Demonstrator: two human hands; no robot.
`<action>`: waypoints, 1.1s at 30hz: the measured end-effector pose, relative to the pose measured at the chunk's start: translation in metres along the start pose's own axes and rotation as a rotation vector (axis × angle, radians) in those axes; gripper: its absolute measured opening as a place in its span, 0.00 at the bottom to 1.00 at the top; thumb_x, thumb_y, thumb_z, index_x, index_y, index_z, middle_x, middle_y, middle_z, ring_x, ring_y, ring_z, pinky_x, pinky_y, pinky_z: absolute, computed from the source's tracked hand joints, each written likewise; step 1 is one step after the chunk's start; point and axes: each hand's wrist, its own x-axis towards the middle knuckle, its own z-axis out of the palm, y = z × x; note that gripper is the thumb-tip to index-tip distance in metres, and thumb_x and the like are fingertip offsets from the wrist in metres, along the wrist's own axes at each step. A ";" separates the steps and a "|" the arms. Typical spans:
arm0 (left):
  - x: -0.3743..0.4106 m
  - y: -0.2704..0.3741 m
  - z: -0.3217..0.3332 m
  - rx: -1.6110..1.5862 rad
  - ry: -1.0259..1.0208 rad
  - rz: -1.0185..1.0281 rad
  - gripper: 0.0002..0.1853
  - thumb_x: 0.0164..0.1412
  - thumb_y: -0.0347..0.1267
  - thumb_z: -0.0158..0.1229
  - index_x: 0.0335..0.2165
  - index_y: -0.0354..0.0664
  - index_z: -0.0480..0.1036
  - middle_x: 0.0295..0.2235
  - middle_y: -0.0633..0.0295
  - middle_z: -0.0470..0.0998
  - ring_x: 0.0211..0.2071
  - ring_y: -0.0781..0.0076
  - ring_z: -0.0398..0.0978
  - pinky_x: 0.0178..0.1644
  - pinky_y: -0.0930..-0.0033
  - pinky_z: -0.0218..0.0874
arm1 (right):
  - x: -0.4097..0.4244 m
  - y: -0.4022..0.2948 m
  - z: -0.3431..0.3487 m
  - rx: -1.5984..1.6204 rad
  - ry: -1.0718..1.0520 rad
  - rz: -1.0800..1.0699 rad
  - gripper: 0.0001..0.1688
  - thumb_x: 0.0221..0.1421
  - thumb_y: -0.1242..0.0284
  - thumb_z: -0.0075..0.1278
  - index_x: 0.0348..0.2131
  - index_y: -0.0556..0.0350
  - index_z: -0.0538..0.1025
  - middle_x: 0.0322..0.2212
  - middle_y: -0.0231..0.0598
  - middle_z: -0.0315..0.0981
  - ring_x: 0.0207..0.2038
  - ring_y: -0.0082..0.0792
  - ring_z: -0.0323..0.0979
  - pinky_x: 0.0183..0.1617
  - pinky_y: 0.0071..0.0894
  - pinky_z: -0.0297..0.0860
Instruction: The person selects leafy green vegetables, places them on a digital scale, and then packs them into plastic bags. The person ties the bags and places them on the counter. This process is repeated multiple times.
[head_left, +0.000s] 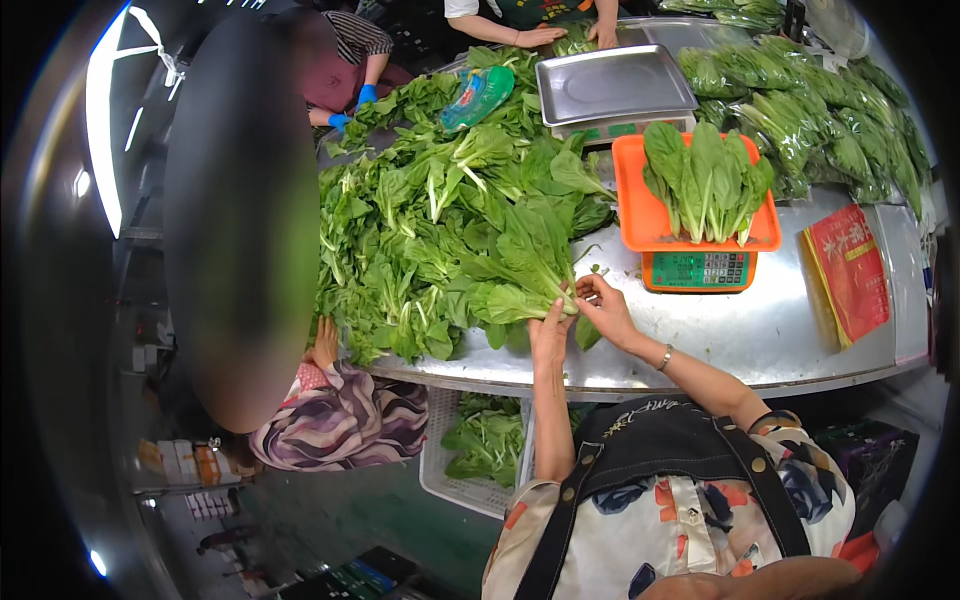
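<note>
My left hand (550, 334) grips the stem end of a bunch of leafy greens (525, 262) above the front of the metal table (675, 330). At the same stem base, the fingers of my right hand (604, 307) pinch around a stem or leaf; a loose leaf (587, 333) hangs just below. Further left spreads a big heap of loose greens (405, 247). To the right, an orange digital scale (699, 270) carries an orange tray (634, 225) with a bunch of greens (705, 180) lying on it.
A second scale with a steel pan (615, 82) stands behind. Bagged greens (817, 112) are piled at the right, near a red printed bag (851, 270). A green plastic bag (480, 97) lies on the heap. Co-workers' hands (326, 341) surround the table; a white crate (439, 465) sits below.
</note>
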 end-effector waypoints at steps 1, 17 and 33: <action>-0.001 0.000 -0.001 -0.028 0.012 0.005 0.27 0.56 0.24 0.52 0.53 0.34 0.53 0.48 0.48 0.65 0.47 0.60 0.67 0.45 0.60 0.67 | -0.001 0.001 -0.001 0.127 -0.001 0.075 0.12 0.48 0.79 0.50 0.36 0.63 0.69 0.27 0.35 0.68 0.29 0.23 0.70 0.33 0.20 0.69; 0.006 0.003 -0.040 -0.283 0.128 0.124 0.13 0.55 0.22 0.54 0.41 0.41 0.65 0.34 0.63 0.70 0.34 0.71 0.68 0.38 0.59 0.62 | 0.043 0.045 0.004 -0.966 -0.189 0.033 0.30 0.43 0.54 0.54 0.35 0.64 0.69 0.32 0.49 0.69 0.31 0.49 0.70 0.33 0.41 0.67; -0.031 0.014 0.049 0.061 0.159 0.213 0.13 0.54 0.24 0.55 0.39 0.42 0.62 0.35 0.63 0.69 0.34 0.75 0.70 0.37 0.69 0.68 | 0.030 -0.057 -0.038 0.185 -0.324 0.139 0.18 0.55 0.67 0.48 0.39 0.65 0.66 0.30 0.39 0.70 0.29 0.26 0.72 0.33 0.24 0.70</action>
